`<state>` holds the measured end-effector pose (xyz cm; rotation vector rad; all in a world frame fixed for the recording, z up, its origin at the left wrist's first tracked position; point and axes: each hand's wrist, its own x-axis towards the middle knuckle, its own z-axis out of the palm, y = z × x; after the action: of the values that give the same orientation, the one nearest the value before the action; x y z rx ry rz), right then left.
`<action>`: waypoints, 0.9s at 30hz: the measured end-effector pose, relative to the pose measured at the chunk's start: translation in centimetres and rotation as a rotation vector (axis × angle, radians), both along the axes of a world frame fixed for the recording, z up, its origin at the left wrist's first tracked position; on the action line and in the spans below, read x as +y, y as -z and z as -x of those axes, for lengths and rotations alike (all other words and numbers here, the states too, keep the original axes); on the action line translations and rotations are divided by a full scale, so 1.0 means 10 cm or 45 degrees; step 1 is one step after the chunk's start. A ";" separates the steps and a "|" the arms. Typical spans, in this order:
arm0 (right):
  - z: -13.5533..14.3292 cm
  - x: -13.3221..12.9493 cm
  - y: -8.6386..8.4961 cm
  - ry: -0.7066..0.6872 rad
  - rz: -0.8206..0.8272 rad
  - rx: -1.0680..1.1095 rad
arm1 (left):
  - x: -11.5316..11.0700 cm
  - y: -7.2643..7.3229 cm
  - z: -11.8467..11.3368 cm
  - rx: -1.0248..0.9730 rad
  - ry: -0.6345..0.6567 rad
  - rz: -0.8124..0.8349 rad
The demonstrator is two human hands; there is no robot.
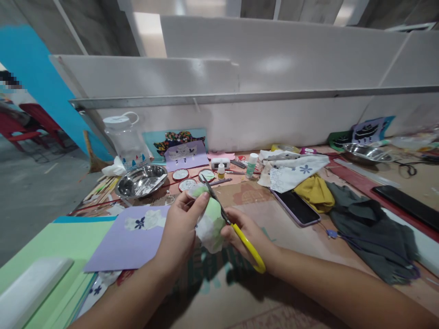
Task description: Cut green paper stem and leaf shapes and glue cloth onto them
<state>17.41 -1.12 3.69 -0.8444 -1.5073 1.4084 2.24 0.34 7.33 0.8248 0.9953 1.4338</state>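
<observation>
My left hand [185, 224] pinches a thin, crinkled white and pale green piece of paper or cloth [210, 228] between thumb and fingers. My right hand [243, 230] is closed on a pair of scissors [245, 242] with yellow handles. Their dark blades point up and left, lying across the crinkled piece close to my left thumb. Whether the blades are parted is hard to see. Left of my hands lies a purple sheet [116, 246] bearing a white cutout with a dark blue flower [140, 223].
Behind my hands stand a metal bowl [141, 182], small round red-rimmed dishes [188, 184], a small yellow bottle [221, 172] and a glue container [252, 165]. A phone [297, 208] and dark cloth [366, 228] lie right. A clear jug [125, 141] stands at the back left.
</observation>
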 end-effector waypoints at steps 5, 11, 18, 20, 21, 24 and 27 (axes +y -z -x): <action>0.00 0.00 0.01 -0.011 0.014 -0.011 | 0.01 0.01 0.01 0.013 0.018 -0.007; 0.00 0.00 0.00 -0.018 0.011 0.011 | 0.04 0.00 0.01 0.019 0.020 -0.042; -0.02 0.01 -0.03 -0.013 0.020 0.011 | 0.06 -0.01 0.06 0.086 0.029 -0.132; -0.03 0.00 -0.05 0.004 0.025 0.005 | 0.07 -0.01 0.09 0.116 0.053 -0.146; -0.03 0.00 -0.06 0.014 0.027 -0.003 | 0.08 0.00 0.10 0.135 0.061 -0.150; -0.03 -0.01 -0.08 0.019 0.031 -0.029 | 0.11 0.01 0.13 0.189 0.086 -0.160; -0.03 0.00 -0.07 0.002 0.019 -0.037 | 0.14 0.04 0.15 0.234 0.104 -0.160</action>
<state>17.71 -1.13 4.44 -0.8787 -1.5195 1.4134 0.72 1.79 6.97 1.0930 1.0043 1.3791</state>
